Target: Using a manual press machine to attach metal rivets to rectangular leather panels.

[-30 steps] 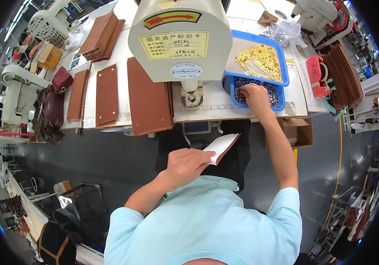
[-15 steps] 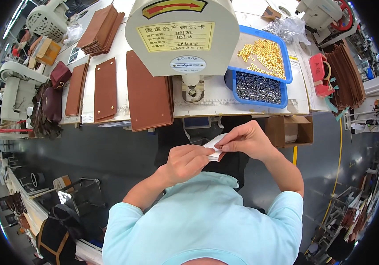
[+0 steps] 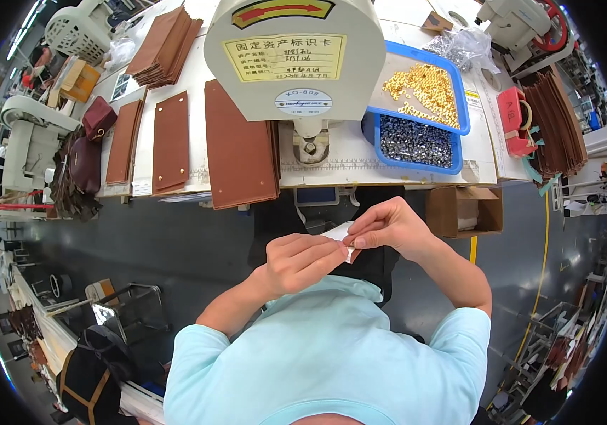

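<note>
Above my lap, my left hand (image 3: 302,261) is closed on a small leather piece (image 3: 337,232), white on the face toward me with a brown edge showing. My right hand (image 3: 392,228) pinches at the right part of the same piece, thumb against forefinger. Something tiny shows at those fingertips, too small to name. On the table ahead stands a pale press machine (image 3: 296,64), its lower die (image 3: 310,145) near the table edge. Right of it, a blue tray (image 3: 459,85) of gold-coloured metal fittings overlaps a blue bin (image 3: 416,168) of dark metal fittings.
Brown leather panels (image 3: 241,149) lie left of the press and overhang the table edge. Farther left are a panel with metal studs (image 3: 170,142) and a leather stack (image 3: 165,46). An open cardboard box (image 3: 491,212) sits under the table at right. A red holder (image 3: 516,122) stands on the right.
The leather piece has tilted a little in my hands. My right fingers have shifted slightly down along it, and both hands stay on it.
</note>
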Action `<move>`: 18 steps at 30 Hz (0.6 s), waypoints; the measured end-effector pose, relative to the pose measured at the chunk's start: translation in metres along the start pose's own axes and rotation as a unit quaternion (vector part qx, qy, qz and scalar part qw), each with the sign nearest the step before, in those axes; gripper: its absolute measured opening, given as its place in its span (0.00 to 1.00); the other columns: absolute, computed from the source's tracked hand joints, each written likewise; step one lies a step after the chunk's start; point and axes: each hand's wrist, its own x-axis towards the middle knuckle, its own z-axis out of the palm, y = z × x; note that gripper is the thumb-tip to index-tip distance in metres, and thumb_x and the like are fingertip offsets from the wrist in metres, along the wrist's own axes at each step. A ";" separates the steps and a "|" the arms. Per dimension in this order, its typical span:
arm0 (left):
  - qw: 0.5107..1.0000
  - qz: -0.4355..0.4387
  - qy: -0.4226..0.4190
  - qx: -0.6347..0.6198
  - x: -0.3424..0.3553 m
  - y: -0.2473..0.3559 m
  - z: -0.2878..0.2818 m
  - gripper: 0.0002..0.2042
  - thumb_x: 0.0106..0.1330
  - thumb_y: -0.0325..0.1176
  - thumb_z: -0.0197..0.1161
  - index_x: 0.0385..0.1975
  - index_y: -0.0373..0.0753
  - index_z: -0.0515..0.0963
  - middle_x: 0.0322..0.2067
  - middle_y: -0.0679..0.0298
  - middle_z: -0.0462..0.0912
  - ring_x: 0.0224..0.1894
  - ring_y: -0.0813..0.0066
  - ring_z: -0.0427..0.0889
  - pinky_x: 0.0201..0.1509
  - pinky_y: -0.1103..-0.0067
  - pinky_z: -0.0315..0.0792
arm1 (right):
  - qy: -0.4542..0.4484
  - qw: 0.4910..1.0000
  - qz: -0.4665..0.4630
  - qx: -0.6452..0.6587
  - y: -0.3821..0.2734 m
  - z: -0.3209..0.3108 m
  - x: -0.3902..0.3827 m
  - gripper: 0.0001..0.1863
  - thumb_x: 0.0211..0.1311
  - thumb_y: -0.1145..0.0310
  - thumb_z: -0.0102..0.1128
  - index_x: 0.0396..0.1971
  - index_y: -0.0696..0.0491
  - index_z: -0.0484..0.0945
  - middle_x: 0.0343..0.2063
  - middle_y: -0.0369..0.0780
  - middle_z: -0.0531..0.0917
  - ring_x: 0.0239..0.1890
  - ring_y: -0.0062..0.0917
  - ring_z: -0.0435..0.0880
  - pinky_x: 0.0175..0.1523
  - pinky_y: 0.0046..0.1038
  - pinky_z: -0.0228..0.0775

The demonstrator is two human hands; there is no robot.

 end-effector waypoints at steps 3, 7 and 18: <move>1.000 0.016 0.006 0.003 0.000 -0.001 -0.001 0.12 0.45 0.25 0.71 0.31 0.38 0.82 0.29 0.65 0.86 0.29 0.73 0.87 0.28 0.82 0.78 | 0.001 1.000 -0.002 -0.011 0.001 0.000 0.000 0.08 0.59 0.83 0.67 0.39 0.65 0.84 0.36 0.47 0.89 0.39 0.30 0.90 0.49 0.25 0.82; 1.000 0.007 0.004 0.005 -0.002 0.000 -0.001 0.11 0.43 0.24 0.72 0.30 0.39 0.82 0.29 0.66 0.85 0.30 0.72 0.86 0.30 0.81 0.79 | -0.002 0.999 -0.033 0.005 0.004 0.007 -0.001 0.08 0.60 0.83 0.66 0.40 0.65 0.85 0.36 0.47 0.89 0.39 0.31 0.90 0.49 0.26 0.82; 1.000 0.014 -0.007 0.003 -0.003 0.002 0.001 0.10 0.45 0.24 0.71 0.29 0.40 0.83 0.30 0.67 0.85 0.32 0.73 0.86 0.32 0.80 0.81 | 0.009 1.000 0.016 0.020 0.002 0.007 -0.001 0.07 0.57 0.83 0.69 0.37 0.64 0.85 0.36 0.47 0.89 0.38 0.30 0.90 0.48 0.26 0.82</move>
